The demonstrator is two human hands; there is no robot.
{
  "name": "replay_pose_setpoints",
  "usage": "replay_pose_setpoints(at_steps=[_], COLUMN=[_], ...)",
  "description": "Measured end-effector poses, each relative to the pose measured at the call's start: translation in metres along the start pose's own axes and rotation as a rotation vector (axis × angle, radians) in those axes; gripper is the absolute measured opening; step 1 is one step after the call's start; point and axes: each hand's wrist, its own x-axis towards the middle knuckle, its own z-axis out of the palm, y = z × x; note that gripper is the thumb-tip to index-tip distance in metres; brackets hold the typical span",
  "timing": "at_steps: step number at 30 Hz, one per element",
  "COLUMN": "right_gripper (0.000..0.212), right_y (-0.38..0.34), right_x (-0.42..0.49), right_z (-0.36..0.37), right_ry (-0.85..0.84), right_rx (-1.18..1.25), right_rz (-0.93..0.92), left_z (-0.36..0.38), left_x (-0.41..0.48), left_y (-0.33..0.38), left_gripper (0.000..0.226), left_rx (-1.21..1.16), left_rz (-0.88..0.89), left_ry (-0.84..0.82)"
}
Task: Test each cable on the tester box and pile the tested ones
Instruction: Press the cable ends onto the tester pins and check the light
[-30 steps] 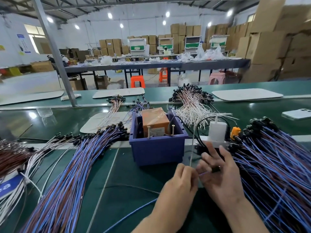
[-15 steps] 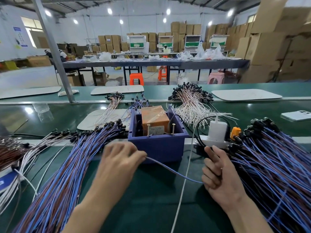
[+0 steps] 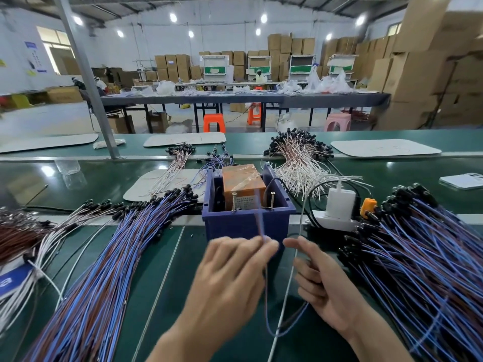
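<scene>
The left grip [image 3: 230,280] pinches a blue cable [image 3: 266,313] between thumb and fingertips [image 3: 264,242], just in front of the tester box [image 3: 235,226]. Above the fingers the cable is blurred and rises toward the box. Below them it hangs in a loop and runs to the right grip [image 3: 332,291]. This grip has the index finger straight and the other fingers curled; I cannot tell if it holds the cable end. A pile of blue cables [image 3: 104,257] lies left on the green table [image 3: 183,257], and a second pile [image 3: 418,257] lies right.
</scene>
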Motion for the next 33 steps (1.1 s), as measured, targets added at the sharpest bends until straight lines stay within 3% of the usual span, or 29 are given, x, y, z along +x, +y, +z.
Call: replay_pose_setpoints(at_steps=[4,11,21,27,33], right_gripper=[0.047,0.044,0.034,0.032,0.03], right_y=[0.002,0.002,0.007,0.012,0.015], right_x=[0.0,-0.001,-0.002,-0.001,-0.001], right_z=[-0.001,0.004,0.012,0.015,0.016], right_ry=[-0.019,-0.045,-0.01,-0.023,-0.01], right_rx=[0.0,-0.095,-0.173,-0.232,-0.265], right_rz=[-0.019,-0.076,-0.075,-0.138,-0.172], left_z=[0.008,0.017,0.025,0.031,0.031], left_x=[-0.004,-0.009,-0.017,-0.019,-0.02], left_y=[0.011,0.026,0.017,0.011,0.009], left_gripper=[0.04,0.034,0.02,0.018,0.006], left_rx=[-0.125,-0.275,-0.505,-0.73,-0.811], left_rz=[0.016,-0.173,-0.462,-0.753,-0.797], left_ry=[-0.188,-0.373,-0.341,-0.294,-0.25])
